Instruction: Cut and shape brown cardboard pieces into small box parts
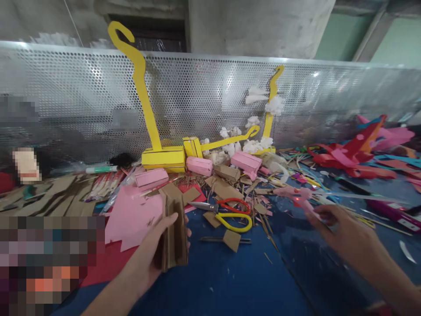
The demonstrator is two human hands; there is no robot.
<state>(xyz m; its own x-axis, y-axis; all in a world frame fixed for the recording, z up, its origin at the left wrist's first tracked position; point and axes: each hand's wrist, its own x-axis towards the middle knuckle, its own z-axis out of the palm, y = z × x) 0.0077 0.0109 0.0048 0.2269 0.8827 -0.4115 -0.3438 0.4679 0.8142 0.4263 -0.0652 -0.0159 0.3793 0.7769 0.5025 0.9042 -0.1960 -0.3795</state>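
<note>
My left hand (164,241) is wrapped round a folded brown cardboard piece (175,228), open along its top like a small trough. On the right, my right hand (335,224) grips a pink glue gun (304,204) with a small red light, its nozzle pointing left. Between the hands lie scissors (226,213) with one red and one yellow handle. Just below them a small cardboard scrap (232,240) rests on a thin metal strip (210,239). Pink paper (131,219) lies left of the cardboard piece.
Yellow hooked paper shapes (144,101) on boxes stand against a perforated metal screen (204,87). Pink boxes (246,162), cotton tufts (253,146) and cardboard scraps litter the middle. Red and pink paper (355,153) is heaped at right, near a purple tool (393,213).
</note>
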